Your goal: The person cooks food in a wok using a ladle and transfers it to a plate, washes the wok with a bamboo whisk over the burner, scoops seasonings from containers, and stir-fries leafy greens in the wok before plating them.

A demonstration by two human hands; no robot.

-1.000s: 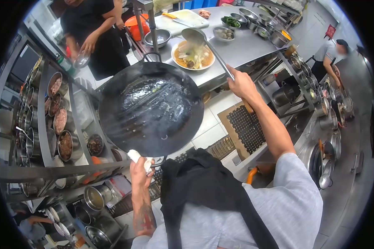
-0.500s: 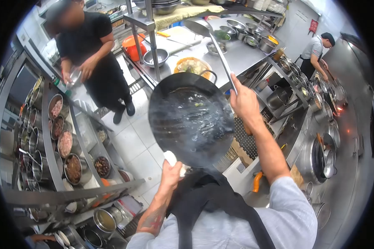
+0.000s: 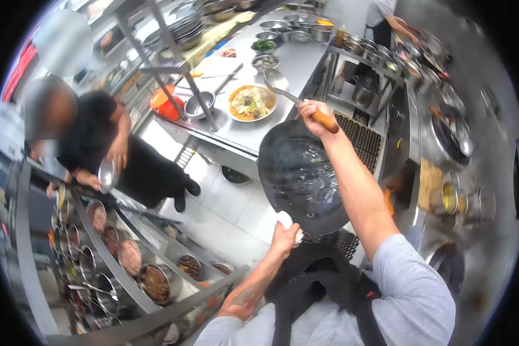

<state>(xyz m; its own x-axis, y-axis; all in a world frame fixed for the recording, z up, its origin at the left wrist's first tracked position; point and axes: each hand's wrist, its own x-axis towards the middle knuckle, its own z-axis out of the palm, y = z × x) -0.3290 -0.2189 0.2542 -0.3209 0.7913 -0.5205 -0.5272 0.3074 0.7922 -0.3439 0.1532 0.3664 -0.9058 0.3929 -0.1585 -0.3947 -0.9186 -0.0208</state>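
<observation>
My left hand (image 3: 283, 237) is closed round a folded white cloth (image 3: 284, 219) at the near rim of a black wok (image 3: 303, 179), holding the wok up. Its inside is wet and shiny, with a few scraps and some steam. My right hand (image 3: 317, 117) grips the wooden handle of a ladle (image 3: 278, 81), above the far side of the wok. The ladle's metal bowl hangs over the right edge of a plate of food (image 3: 252, 102), pale pieces ringed with orange, on the steel counter (image 3: 236, 135). My right forearm hides part of the wok.
A co-worker in black (image 3: 106, 150) stands at the left, holding a metal bowl (image 3: 106, 175). Another person (image 3: 383, 23) works by the stoves at the far right. A rack with food pans (image 3: 130, 258) is at lower left; a metal shelf post (image 3: 199, 95) rises beside the plate.
The view has turned, shifting the surroundings. My right hand has lowered the ladle towards the plate, tilting it left. The wok now lies further right in view, still held by my left hand.
</observation>
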